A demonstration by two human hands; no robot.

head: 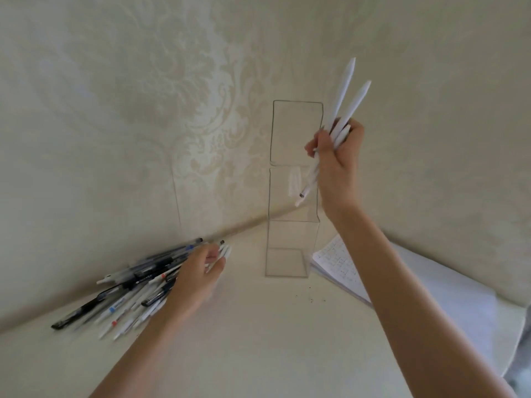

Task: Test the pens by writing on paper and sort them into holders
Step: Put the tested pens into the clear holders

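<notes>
My right hand (337, 165) is raised in front of the clear tiered pen holder (293, 196) and grips several white pens (343, 107), tips fanned upward, lower ends pointing down toward the holder's middle section. A few white pens (294, 182) show faintly inside that section. My left hand (198, 271) lies on the pile of black and white pens (129, 285) at the left by the wall, its fingers curled round a couple of white pens (224, 252). The hand is blurred.
A notebook with squared, written-on pages (340, 265) lies right of the holder on a white sheet (448, 305). The patterned wall stands just behind the holder and the pen pile. Small dark specks dot the pale tabletop (258, 340).
</notes>
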